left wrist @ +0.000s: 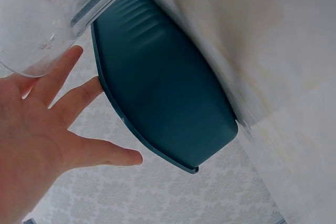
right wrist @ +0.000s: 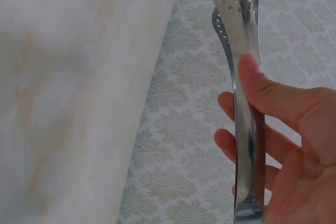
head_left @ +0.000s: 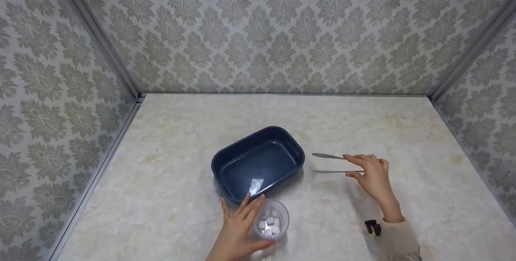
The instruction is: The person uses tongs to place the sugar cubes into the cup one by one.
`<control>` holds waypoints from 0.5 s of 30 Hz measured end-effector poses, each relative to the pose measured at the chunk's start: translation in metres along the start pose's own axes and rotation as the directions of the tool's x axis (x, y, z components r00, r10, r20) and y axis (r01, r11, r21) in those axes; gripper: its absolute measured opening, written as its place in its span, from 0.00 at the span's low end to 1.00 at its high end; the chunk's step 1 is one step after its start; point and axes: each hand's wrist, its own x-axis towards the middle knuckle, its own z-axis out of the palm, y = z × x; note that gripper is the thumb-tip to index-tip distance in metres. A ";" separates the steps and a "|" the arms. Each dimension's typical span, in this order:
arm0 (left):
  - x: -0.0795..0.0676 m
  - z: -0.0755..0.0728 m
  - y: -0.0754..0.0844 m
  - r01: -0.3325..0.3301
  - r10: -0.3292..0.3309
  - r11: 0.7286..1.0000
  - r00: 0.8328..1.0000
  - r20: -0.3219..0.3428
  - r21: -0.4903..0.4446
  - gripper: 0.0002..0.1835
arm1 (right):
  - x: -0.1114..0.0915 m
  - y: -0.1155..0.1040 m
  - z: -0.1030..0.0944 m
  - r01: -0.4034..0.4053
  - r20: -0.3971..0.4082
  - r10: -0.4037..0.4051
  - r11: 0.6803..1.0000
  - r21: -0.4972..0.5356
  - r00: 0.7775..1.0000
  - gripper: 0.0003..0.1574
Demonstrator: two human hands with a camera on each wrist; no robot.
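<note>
A clear plastic cup (head_left: 281,217) holding several small white cubes (head_left: 271,228) stands at the near side of the table. Beside it my left hand (head_left: 238,228) has its fingers spread, with the thumb and forefinger on either side of the cup; whether they touch it I cannot tell. Its other fingertips are at the rim of a dark blue rectangular dish (head_left: 258,160), seen from the side in the left wrist view. Metal tongs (right wrist: 247,108) with perforated tips are held in my right hand (head_left: 373,176), thumb on one arm and fingers on the other. Their arms are apart, pointing toward the dish.
The pale marbled table (head_left: 161,140) carries the dish near its middle. Patterned wall panels (head_left: 258,31) enclose the back and both sides, with metal frame strips at the corners. A small black clip-like object (head_left: 373,227) shows by the right sleeve (head_left: 399,239).
</note>
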 end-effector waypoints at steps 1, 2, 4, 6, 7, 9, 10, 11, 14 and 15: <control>0.000 0.000 0.000 -0.003 0.003 1.000 1.000 -0.004 0.005 0.54 | 0.001 0.001 0.002 -0.005 0.012 0.005 1.000 -0.001 1.000 0.30; 0.000 0.000 0.000 -0.005 0.005 1.000 1.000 -0.007 0.011 0.54 | 0.002 0.002 0.004 -0.009 0.023 0.009 1.000 -0.003 1.000 0.30; 0.000 0.000 0.000 -0.007 0.007 1.000 1.000 -0.007 0.011 0.53 | 0.003 0.004 0.007 -0.015 0.039 0.015 1.000 -0.005 0.999 0.30; 0.000 0.000 0.000 -0.006 0.006 1.000 1.000 -0.002 0.015 0.53 | 0.005 0.005 0.010 -0.022 0.056 0.023 1.000 -0.007 0.998 0.30; 0.000 -0.001 0.001 -0.005 0.005 1.000 1.000 0.001 0.012 0.53 | 0.005 0.005 0.011 -0.026 0.066 0.027 1.000 -0.007 0.997 0.29; 0.001 -0.001 0.001 -0.004 0.004 1.000 1.000 0.004 0.007 0.53 | 0.007 0.006 0.014 -0.031 0.083 0.032 0.999 -0.015 0.996 0.29; 0.001 -0.001 0.001 -0.005 0.005 1.000 1.000 0.004 0.008 0.54 | 0.008 0.006 0.015 -0.034 0.093 0.036 0.999 -0.019 0.995 0.29; 0.001 -0.001 0.001 -0.005 0.005 1.000 1.000 0.005 0.008 0.54 | 0.009 0.007 0.016 -0.037 0.103 0.039 0.999 -0.021 0.994 0.29; 0.001 -0.001 0.000 -0.005 0.005 1.000 1.000 0.007 0.014 0.54 | 0.012 0.008 0.019 -0.044 0.133 0.047 0.999 -0.029 0.990 0.29; 0.001 -0.001 0.000 -0.005 0.005 1.000 1.000 0.006 0.013 0.54 | 0.012 0.009 0.020 -0.047 0.144 0.051 0.998 -0.030 0.988 0.29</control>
